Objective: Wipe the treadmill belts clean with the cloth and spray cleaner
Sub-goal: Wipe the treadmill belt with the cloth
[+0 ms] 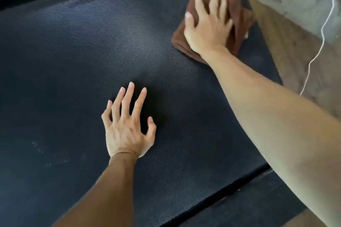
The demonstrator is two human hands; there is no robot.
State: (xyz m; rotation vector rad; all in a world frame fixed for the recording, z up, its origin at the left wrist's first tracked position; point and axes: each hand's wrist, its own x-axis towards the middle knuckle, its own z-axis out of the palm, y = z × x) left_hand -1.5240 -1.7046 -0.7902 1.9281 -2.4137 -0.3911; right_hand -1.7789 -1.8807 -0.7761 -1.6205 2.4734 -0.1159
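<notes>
- The black, finely ribbed treadmill belt [77, 46] fills most of the view, its long axis running roughly from the 7 o'clock corner up toward 1 o'clock, judging by the dark side rail [245, 195] along its lower right edge.
- The folded brown terry cloth [241, 16] lies flat on the belt at about 1 o'clock, close to the belt's right edge, with the bare concrete floor [295, 5] just beyond it.
- The right hand [207, 24] lies on top of the cloth, fingers spread and fairly straight, palm pressing down rather than gripping; the arm reaches out nearly full length from the 4 o'clock corner.
- The left hand [127, 125] is released and holds nothing: its fingers are splayed, tips touching the belt near 6 o'clock, seemingly propping the body.
- The cloth lies toward 1 o'clock from the left hand and well apart from it, so the right hand is the only one placed to move it.
- A paler sheen shows on the belt around 11 o'clock; faint whitish scuffs [39, 146] sit near 8 o'clock, well apart from the cloth.
- Likely next step: drag the cloth across the belt's width toward 9 o'clock, or back along its length toward the body.
- No spray cleaner is in view.
- A thin white cord [326, 18] trails over the floor at 3 o'clock.
</notes>
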